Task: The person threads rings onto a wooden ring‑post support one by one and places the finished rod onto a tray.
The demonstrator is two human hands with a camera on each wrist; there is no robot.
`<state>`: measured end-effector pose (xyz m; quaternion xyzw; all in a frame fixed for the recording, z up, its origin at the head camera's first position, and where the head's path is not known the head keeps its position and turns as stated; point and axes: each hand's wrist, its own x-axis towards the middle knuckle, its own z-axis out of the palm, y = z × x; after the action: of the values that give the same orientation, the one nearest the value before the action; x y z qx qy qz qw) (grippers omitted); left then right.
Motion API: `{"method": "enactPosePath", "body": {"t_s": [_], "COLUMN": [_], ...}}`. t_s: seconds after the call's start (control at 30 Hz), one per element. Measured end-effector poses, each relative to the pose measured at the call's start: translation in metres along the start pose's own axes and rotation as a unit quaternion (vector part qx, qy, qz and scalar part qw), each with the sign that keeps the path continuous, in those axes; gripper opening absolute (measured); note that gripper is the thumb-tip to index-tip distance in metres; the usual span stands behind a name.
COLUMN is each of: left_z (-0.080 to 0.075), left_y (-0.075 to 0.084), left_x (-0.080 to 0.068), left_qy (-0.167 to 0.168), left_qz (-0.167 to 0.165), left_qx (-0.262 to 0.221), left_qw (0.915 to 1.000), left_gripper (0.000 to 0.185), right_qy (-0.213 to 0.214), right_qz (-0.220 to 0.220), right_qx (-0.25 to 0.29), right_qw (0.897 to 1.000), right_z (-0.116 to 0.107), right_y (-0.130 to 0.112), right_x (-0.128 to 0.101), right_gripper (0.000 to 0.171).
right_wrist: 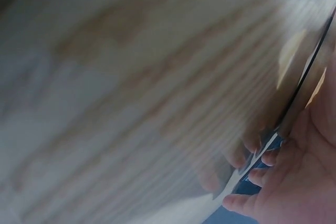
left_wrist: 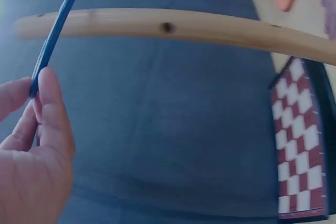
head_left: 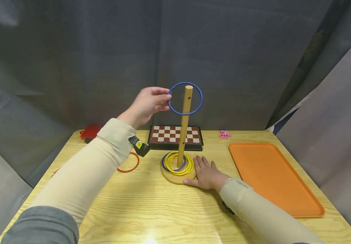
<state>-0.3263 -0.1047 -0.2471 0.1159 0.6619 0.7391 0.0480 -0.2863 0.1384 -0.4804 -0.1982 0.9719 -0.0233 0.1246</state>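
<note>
Between thumb and fingers, my left hand (head_left: 149, 104) pinches the left side of a blue ring (head_left: 200, 90). The ring is tilted at the upper end of an upright wooden post (head_left: 182, 139) and appears to circle its tip; in the left wrist view the ring (left_wrist: 59, 22) crosses the post (left_wrist: 210, 31) near its end. Several yellow rings (head_left: 190, 166) and another blue ring (head_left: 164, 162) lie around the post's foot on a round wooden base (head_left: 175, 179). My right hand (head_left: 207, 174) rests with extended fingers at the base's right edge, thumb touching it.
Behind the post lies a checkered game board (head_left: 163, 135). A red ring (head_left: 128, 170) is on the table (head_left: 138, 210) to the left, with a red toy (head_left: 90, 133) farther back. At right are an orange tray (head_left: 272, 176) and a small pink item (head_left: 224, 135).
</note>
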Motion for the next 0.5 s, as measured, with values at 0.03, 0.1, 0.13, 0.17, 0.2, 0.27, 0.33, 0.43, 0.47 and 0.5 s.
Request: {"method": "enactPosePath", "body": {"t_s": [0.03, 0.1, 0.13, 0.17, 0.2, 0.27, 0.33, 0.43, 0.47, 0.5], "left_z": [0.001, 0.000, -0.001, -0.003, -0.005, -0.008, -0.011, -0.015, -0.016, -0.017], "left_y": [-0.005, -0.018, -0.026, -0.034, -0.042, -0.060, -0.078, -0.102, -0.109, -0.116], "left_x": [0.001, 0.002, 0.002, 0.002, 0.001, 0.000, -0.002, -0.006, -0.007, -0.008], "left_qy": [-0.002, -0.008, -0.011, -0.015, -0.017, -0.023, -0.030, -0.033, -0.032, -0.032], "left_qz": [-0.006, -0.018, -0.024, -0.031, -0.038, -0.054, -0.071, -0.092, -0.098, -0.104], "left_qx": [0.012, 0.037, 0.048, 0.060, 0.069, 0.091, 0.107, 0.121, 0.123, 0.121], "left_qw": [0.9999, 0.9991, 0.9985, 0.9976, 0.9967, 0.9941, 0.9913, 0.9879, 0.9870, 0.9866], "left_gripper": [0.020, 0.023, 0.023, 0.024, 0.024, 0.025, 0.026, 0.027, 0.026, 0.027], "right_qy": [0.001, 0.003, 0.004, 0.005, 0.005, 0.005, 0.005, 0.007, 0.007, 0.007], "right_qz": [-0.001, -0.003, -0.004, -0.005, -0.006, -0.006, -0.005, -0.005, -0.006, -0.006], "right_qx": [0.000, 0.002, 0.002, 0.003, 0.002, 0.000, -0.002, -0.003, -0.004, -0.004], "right_qw": [1.000, 1.000, 1.000, 1.000, 1.000, 1.000, 1.000, 1.000, 1.000, 1.000], "right_z": [0.000, 0.000, 0.000, 0.000, 0.000, -0.001, -0.001, -0.002, -0.002, -0.002], "right_y": [0.000, 0.000, 0.000, 0.000, 0.000, 0.000, -0.001, -0.001, -0.002, -0.002], "right_x": [0.000, 0.000, 0.000, 0.000, 0.000, 0.000, 0.000, 0.000, 0.000, 0.000], "right_gripper": [0.111, 0.111, 0.111, 0.111, 0.111, 0.111, 0.111, 0.110, 0.110, 0.110]}}
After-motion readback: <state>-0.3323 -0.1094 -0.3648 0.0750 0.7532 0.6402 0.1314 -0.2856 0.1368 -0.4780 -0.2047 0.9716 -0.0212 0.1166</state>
